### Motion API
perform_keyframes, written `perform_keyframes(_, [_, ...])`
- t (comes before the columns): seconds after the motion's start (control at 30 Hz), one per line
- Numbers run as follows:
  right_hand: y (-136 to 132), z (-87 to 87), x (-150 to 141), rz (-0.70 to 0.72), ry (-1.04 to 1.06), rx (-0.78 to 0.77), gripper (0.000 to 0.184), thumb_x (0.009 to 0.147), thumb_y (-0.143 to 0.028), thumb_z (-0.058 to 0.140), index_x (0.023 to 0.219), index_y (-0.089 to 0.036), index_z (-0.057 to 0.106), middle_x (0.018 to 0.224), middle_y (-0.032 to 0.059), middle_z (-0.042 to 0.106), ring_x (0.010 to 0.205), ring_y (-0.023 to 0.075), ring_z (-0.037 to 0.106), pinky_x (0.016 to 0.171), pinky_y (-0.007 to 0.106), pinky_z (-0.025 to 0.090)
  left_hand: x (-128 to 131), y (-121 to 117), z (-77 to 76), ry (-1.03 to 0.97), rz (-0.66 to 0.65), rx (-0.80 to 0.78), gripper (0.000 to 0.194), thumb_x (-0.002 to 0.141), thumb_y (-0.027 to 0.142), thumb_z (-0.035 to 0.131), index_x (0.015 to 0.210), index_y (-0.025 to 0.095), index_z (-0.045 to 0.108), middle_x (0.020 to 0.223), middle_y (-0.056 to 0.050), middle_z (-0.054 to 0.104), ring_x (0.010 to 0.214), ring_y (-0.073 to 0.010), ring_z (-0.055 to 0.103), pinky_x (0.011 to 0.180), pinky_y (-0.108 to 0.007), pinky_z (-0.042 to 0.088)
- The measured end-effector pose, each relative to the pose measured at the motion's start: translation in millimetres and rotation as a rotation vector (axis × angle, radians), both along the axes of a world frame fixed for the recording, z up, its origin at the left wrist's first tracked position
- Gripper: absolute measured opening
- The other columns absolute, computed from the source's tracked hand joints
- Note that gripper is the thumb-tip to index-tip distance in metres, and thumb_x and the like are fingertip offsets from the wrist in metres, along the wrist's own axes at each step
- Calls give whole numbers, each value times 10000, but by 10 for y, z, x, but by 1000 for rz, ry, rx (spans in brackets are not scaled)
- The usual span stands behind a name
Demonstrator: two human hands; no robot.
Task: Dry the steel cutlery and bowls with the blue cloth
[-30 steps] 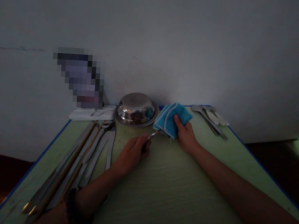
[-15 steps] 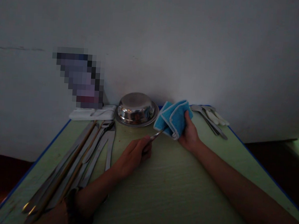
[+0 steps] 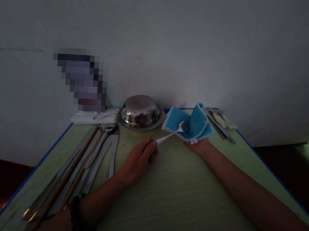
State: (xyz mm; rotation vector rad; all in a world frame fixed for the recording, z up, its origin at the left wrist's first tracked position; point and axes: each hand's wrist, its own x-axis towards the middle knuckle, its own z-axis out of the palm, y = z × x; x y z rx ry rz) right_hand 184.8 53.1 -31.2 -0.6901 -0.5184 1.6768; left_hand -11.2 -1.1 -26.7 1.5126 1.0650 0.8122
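Note:
My left hand (image 3: 140,160) is closed around the handle of a metal spoon (image 3: 166,137). The spoon's bowl rests against a blue cloth (image 3: 175,117) with pale edging, which is opened out around it. Beneath the cloth, my right hand (image 3: 198,145) holds it up from below, and its fingers are hidden by the fabric. Both hands are above the middle of the green table (image 3: 176,193), in front of an upturned steel bowl (image 3: 141,111).
Long metal utensils and wooden-looking sticks (image 3: 69,173) lie in a row at the left. Several pieces of cutlery, some pale-handled (image 3: 219,120), lie at the back right. A white case (image 3: 95,116) sits below a blurred-out upright object (image 3: 83,83) against the wall.
The blue cloth has unfolded and tilted back, baring the spoon's bowl that was wrapped inside. My right hand has turned under the cloth. The spoon is still in my left hand.

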Motion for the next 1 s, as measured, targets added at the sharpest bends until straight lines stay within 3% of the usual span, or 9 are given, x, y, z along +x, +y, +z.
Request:
perform_keyframes(0.13, [-25, 20, -33, 54, -43, -25, 311, 822, -447, 449, 905, -194, 609, 699, 15, 695, 750, 180, 672, 804, 370, 538, 4, 10, -11, 60, 36, 48, 293, 904, 379, 343, 677, 197, 377, 576, 65, 398, 482, -87, 386, 469, -216, 325])
perform_keyframes(0.23, [-39, -64, -41, 33, -183, -44, 197, 771, -336, 576, 897, -189, 611, 745, 18, 709, 768, 188, 678, 819, 374, 535, -2, 14, -1, 243, -57, 127, 288, 890, 379, 382, 678, 188, 416, 586, 54, 424, 527, -104, 418, 509, -233, 330])
perform_keyframes(0.37, [-41, -134, -41, 41, -266, -4, 213, 741, -304, 631, 904, -168, 614, 816, 50, 716, 767, 206, 682, 818, 396, 535, -5, 13, 21, 371, -128, 189, 296, 879, 376, 399, 652, 187, 423, 575, 52, 422, 547, -117, 427, 520, -242, 316])
perform_keyframes(0.8, [41, -144, -52, -95, -132, -127, 334, 827, -453, 480, 1026, -199, 565, 960, 62, 693, 967, 190, 634, 881, 378, 511, 3, 2, 65, 254, -118, 99, 338, 912, 372, 340, 654, 181, 448, 588, 47, 445, 545, -108, 441, 547, -230, 350])
perform_keyframes(1.0, [34, -106, -41, -66, -105, -71, 440, 841, -532, 369, 1088, -213, 545, 982, 65, 688, 994, 202, 622, 875, 400, 501, 0, 3, 45, 263, -123, 94, 338, 909, 382, 346, 660, 182, 455, 585, 48, 453, 542, -109, 446, 545, -228, 351])
